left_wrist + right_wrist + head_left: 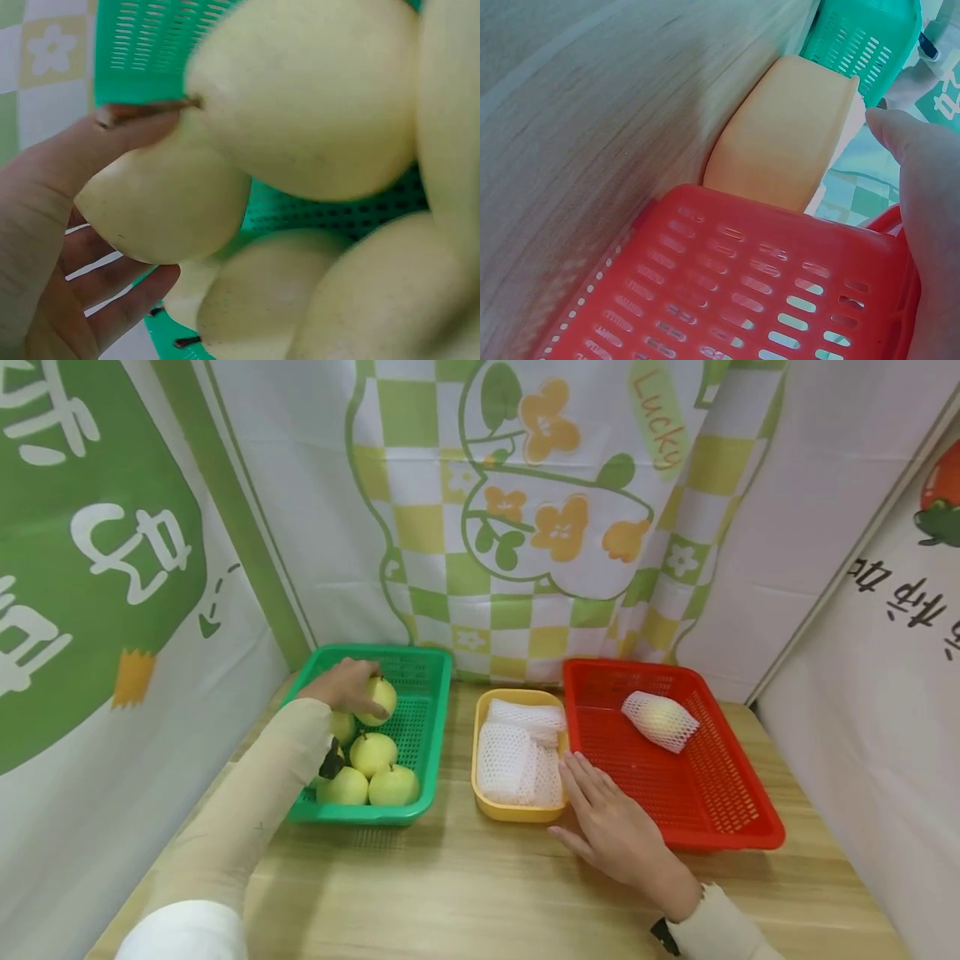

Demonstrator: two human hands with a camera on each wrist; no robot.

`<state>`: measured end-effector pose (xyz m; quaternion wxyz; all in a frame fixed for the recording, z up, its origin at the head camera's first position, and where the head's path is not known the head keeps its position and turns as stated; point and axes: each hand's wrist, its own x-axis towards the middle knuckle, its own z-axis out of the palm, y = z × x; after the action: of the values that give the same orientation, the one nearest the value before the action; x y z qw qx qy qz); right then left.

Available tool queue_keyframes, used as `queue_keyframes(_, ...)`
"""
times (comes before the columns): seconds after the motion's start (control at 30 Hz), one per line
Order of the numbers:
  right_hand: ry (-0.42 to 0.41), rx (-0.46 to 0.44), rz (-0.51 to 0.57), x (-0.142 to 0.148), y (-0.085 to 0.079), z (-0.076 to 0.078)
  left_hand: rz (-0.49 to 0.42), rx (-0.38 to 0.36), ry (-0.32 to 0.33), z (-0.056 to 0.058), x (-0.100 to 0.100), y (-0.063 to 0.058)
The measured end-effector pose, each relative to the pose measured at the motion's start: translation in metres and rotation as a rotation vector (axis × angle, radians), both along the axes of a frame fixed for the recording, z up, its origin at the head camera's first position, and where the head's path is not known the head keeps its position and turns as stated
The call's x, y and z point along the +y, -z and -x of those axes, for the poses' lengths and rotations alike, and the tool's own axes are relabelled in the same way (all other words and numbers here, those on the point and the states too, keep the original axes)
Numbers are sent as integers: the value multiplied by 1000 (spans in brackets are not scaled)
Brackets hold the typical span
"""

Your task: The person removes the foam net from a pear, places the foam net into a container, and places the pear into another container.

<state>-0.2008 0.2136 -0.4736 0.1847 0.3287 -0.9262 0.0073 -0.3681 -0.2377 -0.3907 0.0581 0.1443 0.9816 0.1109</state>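
In the green basket [438, 735], my left hand [345, 685] grips a pale yellow pear [382, 700] at the top of the pile. The left wrist view shows its thumb and fingers on either side of that pear [165, 199]. Several more pears [373, 753] lie beneath and in front of it. My right hand [615, 831] has its fingers straight and together, the tips at the side where the yellow tub [517, 812] meets the red basket [750, 839]. White foam net sleeves [510, 760] fill the tub.
One pear in a foam net [660, 720] lies in the red basket. All three containers stand side by side on a wooden table [420, 893]. A printed curtain [540, 610] hangs right behind them, with white side walls left and right.
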Motion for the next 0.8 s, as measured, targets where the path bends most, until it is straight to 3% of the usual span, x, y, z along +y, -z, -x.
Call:
queue_keyframes(0.23, 20, 9, -5, 2, 1, 0, 13, -106, -36, 3, 3, 6)
queue_keyframes(0.53, 17, 4, -19, 0, 2, 0, 78, -187, -38, -14, 13, 3)
queue_keyframes(0.8, 27, 2, -15, -1, 2, 0, 105, -222, -49, -18, 12, 0)
